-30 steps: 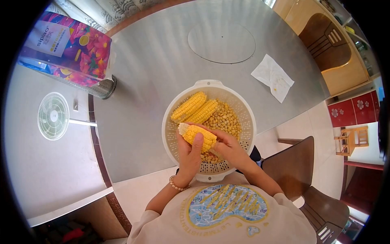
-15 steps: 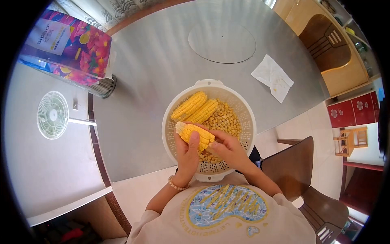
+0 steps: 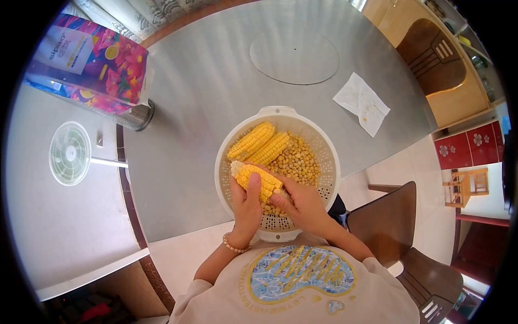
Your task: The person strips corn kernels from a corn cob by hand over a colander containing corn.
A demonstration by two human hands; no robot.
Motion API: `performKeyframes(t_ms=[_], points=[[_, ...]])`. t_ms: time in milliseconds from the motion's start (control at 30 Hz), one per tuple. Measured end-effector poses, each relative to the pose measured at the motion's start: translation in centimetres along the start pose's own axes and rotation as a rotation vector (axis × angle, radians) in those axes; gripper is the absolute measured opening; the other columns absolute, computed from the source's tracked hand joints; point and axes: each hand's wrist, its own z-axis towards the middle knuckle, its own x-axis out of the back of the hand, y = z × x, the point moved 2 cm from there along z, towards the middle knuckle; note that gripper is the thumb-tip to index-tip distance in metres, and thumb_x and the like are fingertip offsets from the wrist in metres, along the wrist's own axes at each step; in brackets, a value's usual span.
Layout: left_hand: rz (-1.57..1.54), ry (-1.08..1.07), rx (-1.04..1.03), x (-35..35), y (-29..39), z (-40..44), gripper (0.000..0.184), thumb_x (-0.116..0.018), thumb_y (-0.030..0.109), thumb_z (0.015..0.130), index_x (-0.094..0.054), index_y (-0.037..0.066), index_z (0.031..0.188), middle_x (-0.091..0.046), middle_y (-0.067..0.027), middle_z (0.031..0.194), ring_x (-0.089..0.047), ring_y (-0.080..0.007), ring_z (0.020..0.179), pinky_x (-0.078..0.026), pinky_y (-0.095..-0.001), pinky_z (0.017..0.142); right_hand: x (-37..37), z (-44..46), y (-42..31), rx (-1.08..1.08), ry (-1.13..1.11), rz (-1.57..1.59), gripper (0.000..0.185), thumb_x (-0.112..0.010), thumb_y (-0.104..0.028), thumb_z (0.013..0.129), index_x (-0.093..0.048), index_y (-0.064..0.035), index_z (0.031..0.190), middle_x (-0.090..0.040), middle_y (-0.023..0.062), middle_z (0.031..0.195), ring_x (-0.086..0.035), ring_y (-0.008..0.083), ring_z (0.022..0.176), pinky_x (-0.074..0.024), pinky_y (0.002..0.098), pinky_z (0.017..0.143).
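Observation:
My left hand (image 3: 247, 201) is wrapped round a yellow corn cob (image 3: 258, 181), its thumb lying along the kernels. At the cob's right end, my right hand (image 3: 302, 204) grips it, with the thumb pressed on the kernels; part of that end looks bare. Both hands are over a white plastic colander (image 3: 224, 137). Inside it, two more corn cobs (image 3: 260, 143) lie side by side at the upper left. Loose corn kernels (image 3: 300, 162) cover much of the colander's right side and bottom. The fingers under the held cob are hidden.
The colander is at the near edge of a grey table (image 3: 194, 97). A crumpled, stained white tissue (image 3: 362, 104) lies to the right, and a round disc (image 3: 294, 56) farther back. A colourful package (image 3: 91, 59) sits at the left in a mesh basket (image 3: 141, 115). A brown chair (image 3: 386, 218) stands at right.
The held cob and my left hand have shifted slightly left. My right thumb has moved a little left along the cob, and its right end shows fewer kernels.

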Motion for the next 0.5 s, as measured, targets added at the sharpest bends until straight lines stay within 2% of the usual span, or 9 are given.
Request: performKeyframes(t_ms=[133, 200, 233, 300, 333, 400, 433, 500], points=[[0.006, 0.069, 0.020, -0.1, 0.1, -0.1, 0.024, -0.043, 0.016, 0.096, -0.038, 0.004, 0.116, -0.053, -0.0074, 0.102, -0.052, -0.0122, 0.090, -0.044, -0.0256, 0.080, -0.8, -0.2, 1.5, 0.027, 0.074, -0.080, 0.037, -0.045, -0.035, 0.093, -0.059, -0.0024, 0.103, -0.061, 0.0188, 0.076, -0.059, 0.0358, 0.070, -0.0458, 0.0402, 0.062], [0.068, -0.096, -0.012, 0.3, -0.5, -0.2, 0.023, -0.044, 0.015, 0.096, -0.038, 0.004, 0.115, -0.054, -0.0070, 0.099, -0.051, -0.0115, 0.089, -0.044, -0.0249, 0.079, -0.6, 0.0, 2.6, -0.039, 0.148, 0.192, 0.042, -0.040, -0.037, 0.095, -0.061, -0.0013, 0.098, -0.060, 0.0168, 0.072, -0.060, 0.0334, 0.067, -0.0452, 0.0381, 0.060], [0.068, -0.093, -0.014, 0.2, -0.3, -0.3, 0.023, -0.044, 0.015, 0.096, -0.038, 0.004, 0.115, -0.054, -0.0070, 0.099, -0.051, -0.0115, 0.089, -0.044, -0.0249, 0.079, -0.6, 0.0, 2.6, -0.037, 0.145, 0.192, 0.042, -0.040, -0.037, 0.095, -0.061, -0.0013, 0.098, -0.060, 0.0168, 0.072, -0.060, 0.0334, 0.067, -0.0452, 0.0381, 0.060], [0.015, -0.021, 0.006, -0.2, 0.0, -0.2, 0.024, -0.040, 0.020, 0.095, -0.043, 0.004, 0.112, -0.057, -0.0080, 0.094, -0.053, -0.0143, 0.085, -0.044, -0.0278, 0.079, -0.4, 0.0, 2.3, -0.027, 0.131, 0.330, 0.040, -0.042, -0.035, 0.095, -0.063, -0.0004, 0.095, -0.059, 0.0149, 0.070, -0.059, 0.0239, 0.063, -0.0438, 0.0347, 0.057], [0.014, -0.025, 0.007, -0.3, 0.0, -0.1, 0.024, -0.040, 0.020, 0.095, -0.043, 0.004, 0.112, -0.057, -0.0080, 0.094, -0.053, -0.0143, 0.085, -0.044, -0.0278, 0.079, -0.1, 0.0, 1.9, -0.027, 0.134, 0.328, 0.040, -0.042, -0.035, 0.095, -0.063, -0.0004, 0.095, -0.059, 0.0149, 0.070, -0.059, 0.0239, 0.063, -0.0438, 0.0347, 0.057], [0.057, 0.024, -0.024, -0.3, -0.1, -0.1, 0.024, -0.041, 0.021, 0.095, -0.042, 0.004, 0.112, -0.056, -0.0081, 0.094, -0.053, -0.0144, 0.084, -0.044, -0.0279, 0.079, 0.2, 0.1, 1.3, -0.115, 0.035, 0.313, 0.035, -0.049, -0.032, 0.093, -0.061, -0.0003, 0.100, -0.061, 0.0105, 0.071, -0.057, 0.0144, 0.063, -0.0451, 0.0296, 0.059], [0.058, 0.024, -0.025, -0.3, 0.0, -0.1, 0.024, -0.041, 0.021, 0.095, -0.042, 0.004, 0.112, -0.056, -0.0081, 0.094, -0.053, -0.0144, 0.084, -0.044, -0.0279, 0.079, 0.0, 0.2, 1.4, -0.114, 0.035, 0.313, 0.035, -0.049, -0.032, 0.093, -0.061, -0.0003, 0.100, -0.061, 0.0105, 0.071, -0.057, 0.0144, 0.063, -0.0451, 0.0296, 0.059], [0.008, -0.027, -0.031, -0.2, 0.1, -0.1, 0.022, -0.043, 0.014, 0.096, -0.038, 0.004, 0.115, -0.054, -0.0074, 0.098, -0.052, -0.0119, 0.086, -0.044, -0.0259, 0.078, -0.5, 0.3, 1.7, -0.117, 0.051, 0.433, 0.029, -0.056, -0.026, 0.090, -0.059, -0.0003, 0.104, -0.062, 0.0067, 0.077, -0.056, 0.0104, 0.067, -0.0470, 0.0260, 0.064]])
